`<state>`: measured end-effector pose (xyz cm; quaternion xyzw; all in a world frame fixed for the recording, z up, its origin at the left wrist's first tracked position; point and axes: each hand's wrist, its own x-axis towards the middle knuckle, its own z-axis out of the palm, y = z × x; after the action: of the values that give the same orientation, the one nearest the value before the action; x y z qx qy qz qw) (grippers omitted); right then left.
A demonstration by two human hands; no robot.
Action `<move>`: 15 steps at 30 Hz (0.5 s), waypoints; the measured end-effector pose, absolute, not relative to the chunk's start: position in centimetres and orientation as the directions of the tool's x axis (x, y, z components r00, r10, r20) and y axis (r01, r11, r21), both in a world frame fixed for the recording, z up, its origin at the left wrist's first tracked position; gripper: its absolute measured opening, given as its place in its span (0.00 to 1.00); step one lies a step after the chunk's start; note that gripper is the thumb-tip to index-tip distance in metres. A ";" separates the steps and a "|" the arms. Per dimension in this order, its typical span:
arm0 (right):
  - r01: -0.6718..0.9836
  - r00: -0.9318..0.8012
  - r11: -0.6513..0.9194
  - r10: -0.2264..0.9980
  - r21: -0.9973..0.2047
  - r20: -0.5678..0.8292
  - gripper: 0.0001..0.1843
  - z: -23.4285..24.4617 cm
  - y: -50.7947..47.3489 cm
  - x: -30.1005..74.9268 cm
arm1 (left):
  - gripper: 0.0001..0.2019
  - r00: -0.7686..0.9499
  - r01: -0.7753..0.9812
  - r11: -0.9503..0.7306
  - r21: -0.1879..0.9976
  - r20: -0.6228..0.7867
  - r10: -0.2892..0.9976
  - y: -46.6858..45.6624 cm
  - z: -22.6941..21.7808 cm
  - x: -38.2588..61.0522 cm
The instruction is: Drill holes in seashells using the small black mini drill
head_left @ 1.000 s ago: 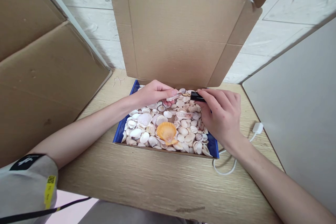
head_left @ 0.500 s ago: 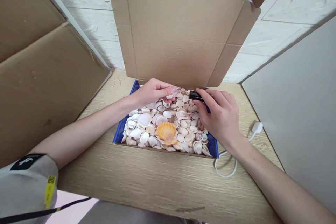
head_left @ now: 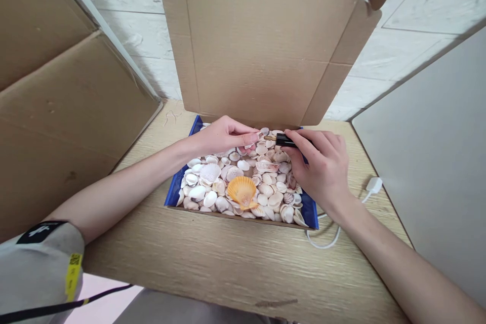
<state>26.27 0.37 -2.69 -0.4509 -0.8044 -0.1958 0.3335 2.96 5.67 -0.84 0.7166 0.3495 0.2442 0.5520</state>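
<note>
My left hand (head_left: pixel 227 135) is above the far part of a shallow cardboard box, pinching a small seashell (head_left: pixel 260 136) between thumb and fingers; most of that shell is covered. Facing it from the right, my right hand (head_left: pixel 322 164) grips a small black hand drill (head_left: pixel 285 140) with a brass-coloured chuck (head_left: pixel 270 138). The tip points left at the held shell; whether it touches, I cannot tell. Beneath both hands, many pale loose shells (head_left: pixel 210 174) fill the box. A large orange scallop shell (head_left: pixel 242 191) lies near the front.
The box's cardboard lid (head_left: pixel 261 50) stands upright behind, near a white wall (head_left: pixel 132 35). Blue lining (head_left: pixel 173 191) shows at the sides. A white cable (head_left: pixel 322 247) curls beneath my right forearm to a plug (head_left: pixel 374 185). Cardboard (head_left: pixel 68 121) flanks the left, a grey panel (head_left: pixel 429 126) the right.
The held shell has turned and is now more hidden by my left fingers. The drill has shifted slightly right, and the white cable's loop has moved a little left.
</note>
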 end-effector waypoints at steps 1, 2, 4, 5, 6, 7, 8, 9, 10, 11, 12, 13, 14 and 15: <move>0.858 -0.358 0.512 0.627 -0.020 0.692 0.12 -2.8 0.4 26.3 | 0.16 0.615 0.225 -0.159 0.961 -0.014 0.788 5.7 -1.0 2.9; 0.859 -0.346 0.509 0.657 -0.056 0.671 0.13 -2.9 0.5 26.2 | 0.17 0.591 0.218 -0.171 0.961 0.010 0.806 5.7 -1.1 2.9; 0.853 -0.331 0.509 0.696 -0.113 0.637 0.14 -3.0 0.5 26.2 | 0.21 0.553 0.207 -0.194 0.959 0.049 0.832 5.8 -1.2 2.9; 0.850 -0.329 0.511 0.704 -0.126 0.630 0.15 -3.0 0.5 26.1 | 0.21 0.544 0.204 -0.204 0.958 0.062 0.837 5.9 -1.3 2.9; 0.849 -0.331 0.512 0.706 -0.129 0.626 0.15 -3.0 0.5 26.1 | 0.22 0.542 0.204 -0.208 0.957 0.066 0.838 5.9 -1.3 2.9; 0.848 -0.334 0.515 0.702 -0.125 0.629 0.15 -3.0 0.5 26.1 | 0.21 0.546 0.207 -0.206 0.956 0.062 0.836 5.9 -1.3 2.9; 0.847 -0.339 0.520 0.691 -0.112 0.638 0.14 -2.9 0.5 26.1 | 0.21 0.551 0.210 -0.202 0.957 0.055 0.833 5.8 -1.3 2.9; 0.846 -0.347 0.525 0.674 -0.092 0.652 0.14 -2.9 0.4 26.1 | 0.19 0.563 0.212 -0.197 0.957 0.045 0.825 5.8 -1.2 2.9; 0.846 -0.355 0.529 0.654 -0.069 0.668 0.14 -2.9 0.4 26.1 | 0.16 0.582 0.210 -0.192 0.959 0.036 0.812 5.7 -1.1 2.9; 0.847 -0.362 0.530 0.635 -0.044 0.682 0.13 -2.8 0.4 26.2 | 0.15 0.603 0.205 -0.187 0.961 0.027 0.797 5.7 -0.9 2.9; 0.849 -0.367 0.528 0.619 -0.023 0.694 0.13 -2.7 0.4 26.2 | 0.15 0.622 0.199 -0.179 0.963 0.017 0.783 5.6 -0.8 2.9; 0.851 -0.370 0.525 0.608 -0.006 0.703 0.12 -2.7 0.4 26.2 | 0.17 0.639 0.193 -0.167 0.967 0.005 0.769 5.6 -0.7 2.9; 0.853 -0.370 0.522 0.600 0.004 0.709 0.12 -2.6 0.3 26.2 | 0.18 0.651 0.188 -0.145 0.971 -0.013 0.759 5.6 -0.6 2.9; 0.855 -0.369 0.518 0.597 0.008 0.712 0.12 -2.6 0.3 26.2 | 0.18 0.658 0.183 -0.110 0.977 -0.038 0.752 5.6 -0.5 2.9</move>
<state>26.16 0.26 -2.57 -0.4513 -0.8046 -0.1927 0.3343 2.88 5.57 -0.49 0.7033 0.3322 0.2459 0.5784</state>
